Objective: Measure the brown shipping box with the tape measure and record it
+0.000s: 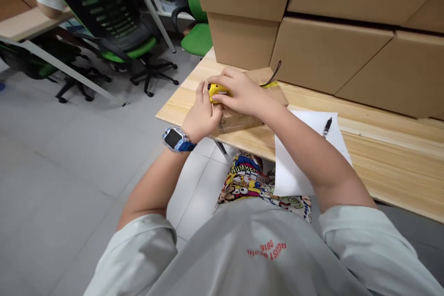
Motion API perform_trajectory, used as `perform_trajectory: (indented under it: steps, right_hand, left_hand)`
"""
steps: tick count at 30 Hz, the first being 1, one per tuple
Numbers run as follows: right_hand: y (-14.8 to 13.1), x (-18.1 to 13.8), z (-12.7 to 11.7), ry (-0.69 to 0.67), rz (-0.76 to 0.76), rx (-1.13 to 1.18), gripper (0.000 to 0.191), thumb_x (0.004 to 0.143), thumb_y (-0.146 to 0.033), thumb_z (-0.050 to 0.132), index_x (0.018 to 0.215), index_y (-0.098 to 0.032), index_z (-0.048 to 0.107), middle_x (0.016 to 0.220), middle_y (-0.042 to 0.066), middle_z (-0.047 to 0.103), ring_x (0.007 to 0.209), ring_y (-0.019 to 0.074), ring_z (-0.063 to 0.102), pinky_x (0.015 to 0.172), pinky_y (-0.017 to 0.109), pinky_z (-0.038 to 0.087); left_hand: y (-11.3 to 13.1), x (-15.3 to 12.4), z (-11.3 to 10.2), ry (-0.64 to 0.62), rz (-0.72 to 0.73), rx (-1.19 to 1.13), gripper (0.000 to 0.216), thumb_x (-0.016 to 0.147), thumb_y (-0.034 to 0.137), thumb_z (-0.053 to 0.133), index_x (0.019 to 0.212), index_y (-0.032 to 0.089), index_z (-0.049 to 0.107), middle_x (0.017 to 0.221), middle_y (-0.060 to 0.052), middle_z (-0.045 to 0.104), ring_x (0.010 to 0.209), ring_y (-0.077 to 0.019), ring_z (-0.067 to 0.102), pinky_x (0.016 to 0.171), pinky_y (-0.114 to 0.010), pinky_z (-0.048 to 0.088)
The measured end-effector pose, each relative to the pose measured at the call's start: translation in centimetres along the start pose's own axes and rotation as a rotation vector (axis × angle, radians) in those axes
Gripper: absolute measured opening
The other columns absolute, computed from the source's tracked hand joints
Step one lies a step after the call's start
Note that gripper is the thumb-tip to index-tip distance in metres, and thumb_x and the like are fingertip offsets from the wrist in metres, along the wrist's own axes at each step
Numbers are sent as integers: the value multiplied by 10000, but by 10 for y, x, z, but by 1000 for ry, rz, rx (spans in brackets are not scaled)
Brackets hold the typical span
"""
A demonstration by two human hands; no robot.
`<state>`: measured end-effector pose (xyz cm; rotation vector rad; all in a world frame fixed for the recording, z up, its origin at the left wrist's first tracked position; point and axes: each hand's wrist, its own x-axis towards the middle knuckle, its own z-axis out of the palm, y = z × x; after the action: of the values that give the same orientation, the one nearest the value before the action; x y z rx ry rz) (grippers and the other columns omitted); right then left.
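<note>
A small brown cardboard box point(243, 122) lies near the front corner of the wooden table point(381, 148). On top of it sits a yellow tape measure point(215, 92) with its yellow tape point(269, 84) pulled out to the right across the box. My right hand point(239, 95) covers the tape measure, fingers curled over it. My left hand point(201, 118), with a blue watch at the wrist, grips the box's near left end, and its fingers touch the tape measure.
Large cardboard boxes point(329, 51) are stacked along the back of the table. A white sheet point(305, 148) with a black pen point(326, 126) lies to the right. Green and black office chairs point(118, 27) and another desk stand on the grey floor at left.
</note>
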<state>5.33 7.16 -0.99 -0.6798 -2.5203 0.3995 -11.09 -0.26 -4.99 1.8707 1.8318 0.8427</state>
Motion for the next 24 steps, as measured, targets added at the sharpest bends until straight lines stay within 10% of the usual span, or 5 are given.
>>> perform_trajectory:
  steps: [5,8,19,24]
  right_hand:
    - [28,10,-10,356,387,-58,210,939,-338,667,1108,-218,635,1218,125,676,1179,315,641,1077,506,495]
    - [47,16,-20,349,616,-134,196,927,-382,691,1004,-223,605,1138,132,700,1083,307,658,1013,497,531]
    - [37,39,-15,156,457,-292,118,911,-235,632,1022,-247,595,1255,135,604,1052,331,674,1001,511,508]
    - [45,38,-14,190,441,-325,118,875,-226,610,991,-221,585,1133,126,616,1065,331,655,950,454,513]
  left_hand:
    - [5,-7,8,95,23,-84,1003,815,806,315,1608,211,161,1755,-74,-25,1699,-240,-67,1513,-563,15]
    - [9,-7,9,54,23,-47,865,841,709,402,1578,272,283,1759,-29,46,1703,-246,-28,1509,-567,-4]
    - [48,13,-13,-129,-1,318,659,820,311,418,1464,181,472,1716,-55,255,1704,-250,69,1502,-596,114]
    - [61,57,-1,-145,-49,209,742,831,243,326,1565,143,293,1667,-114,334,1610,-268,339,1453,-586,288]
